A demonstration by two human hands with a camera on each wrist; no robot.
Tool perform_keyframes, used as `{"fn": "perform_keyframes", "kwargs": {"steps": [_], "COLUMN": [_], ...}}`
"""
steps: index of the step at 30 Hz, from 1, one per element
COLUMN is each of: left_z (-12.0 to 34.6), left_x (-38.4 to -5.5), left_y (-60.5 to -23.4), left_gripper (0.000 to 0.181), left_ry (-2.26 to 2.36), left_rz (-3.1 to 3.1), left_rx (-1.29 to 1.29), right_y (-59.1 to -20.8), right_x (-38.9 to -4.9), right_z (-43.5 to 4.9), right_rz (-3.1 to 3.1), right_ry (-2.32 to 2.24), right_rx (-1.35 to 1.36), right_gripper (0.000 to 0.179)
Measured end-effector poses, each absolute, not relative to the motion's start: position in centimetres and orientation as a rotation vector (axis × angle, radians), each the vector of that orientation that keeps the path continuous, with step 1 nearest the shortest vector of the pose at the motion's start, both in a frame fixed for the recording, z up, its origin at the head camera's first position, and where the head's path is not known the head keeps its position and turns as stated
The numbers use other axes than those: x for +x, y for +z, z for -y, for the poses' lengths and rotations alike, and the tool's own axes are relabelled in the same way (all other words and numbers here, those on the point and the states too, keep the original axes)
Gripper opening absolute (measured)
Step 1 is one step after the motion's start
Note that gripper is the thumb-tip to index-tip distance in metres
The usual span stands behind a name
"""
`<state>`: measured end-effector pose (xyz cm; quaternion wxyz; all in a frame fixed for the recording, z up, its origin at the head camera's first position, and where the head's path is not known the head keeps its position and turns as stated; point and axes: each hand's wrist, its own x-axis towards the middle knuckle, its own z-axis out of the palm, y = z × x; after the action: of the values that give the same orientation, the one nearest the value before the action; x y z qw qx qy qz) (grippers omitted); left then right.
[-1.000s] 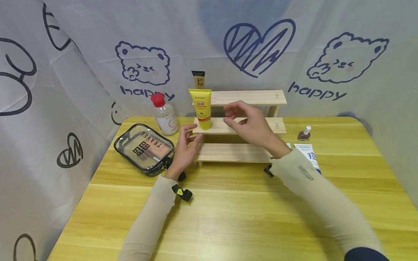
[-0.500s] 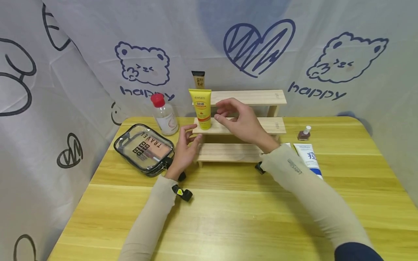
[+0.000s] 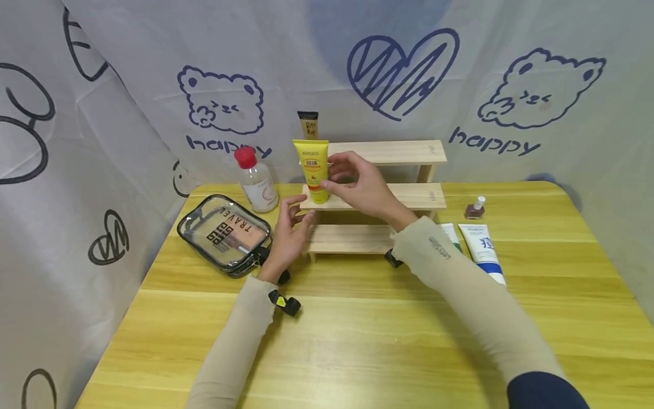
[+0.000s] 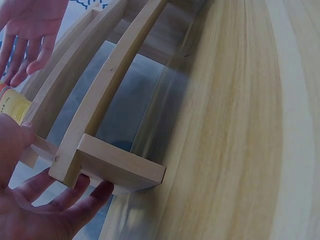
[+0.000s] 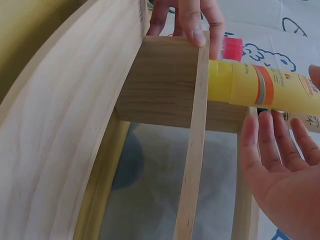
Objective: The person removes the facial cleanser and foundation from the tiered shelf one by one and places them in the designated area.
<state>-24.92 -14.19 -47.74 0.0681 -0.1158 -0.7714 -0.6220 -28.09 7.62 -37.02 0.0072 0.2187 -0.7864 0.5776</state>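
A yellow squeeze tube (image 3: 313, 165) stands cap-down on the left end of the middle step of a three-tier wooden rack (image 3: 409, 196). My left hand (image 3: 290, 241) holds the rack's left end, its thumb by the step's front edge and its fingers around the side panel (image 4: 120, 162). Right beside the tube is my right hand (image 3: 365, 184), its thumb overlapping the tube's edge in the head view. From the right wrist, those fingers (image 5: 270, 142) look loosely bent alongside the tube (image 5: 280, 90), with a gap between thumb and fingers. Behind it a gold tube with a black end (image 3: 309, 126) rises on the top step.
A red-capped clear bottle (image 3: 260, 184) and a transparent travel pouch (image 3: 225, 236) are left of the rack. On the right lie a white-and-blue tube (image 3: 482, 250) and another white tube (image 3: 452, 234), partly hidden by the sleeve. A nail polish bottle (image 3: 475, 209) stands behind them.
My right hand has moved left along the middle step until it reaches the yellow tube's side. The left hand stays at the rack's end, and the tube stands where it was.
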Motion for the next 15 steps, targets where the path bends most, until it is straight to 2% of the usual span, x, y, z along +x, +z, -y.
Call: {"fn": "perform_keyframes", "kwargs": {"steps": [15], "left_z": [14.2], "left_x": [-24.9], "left_y": [-47.8], "left_gripper": [0.040], "left_ry": [-1.862], "left_rz": [2.332], "left_rx": [-0.352], "right_y": [-37.8], "right_x": [-29.3], "right_z": [-5.5], "right_rz": [2.444], "right_ry": [1.782], "right_rx": [0.696], "right_gripper": [0.049]}}
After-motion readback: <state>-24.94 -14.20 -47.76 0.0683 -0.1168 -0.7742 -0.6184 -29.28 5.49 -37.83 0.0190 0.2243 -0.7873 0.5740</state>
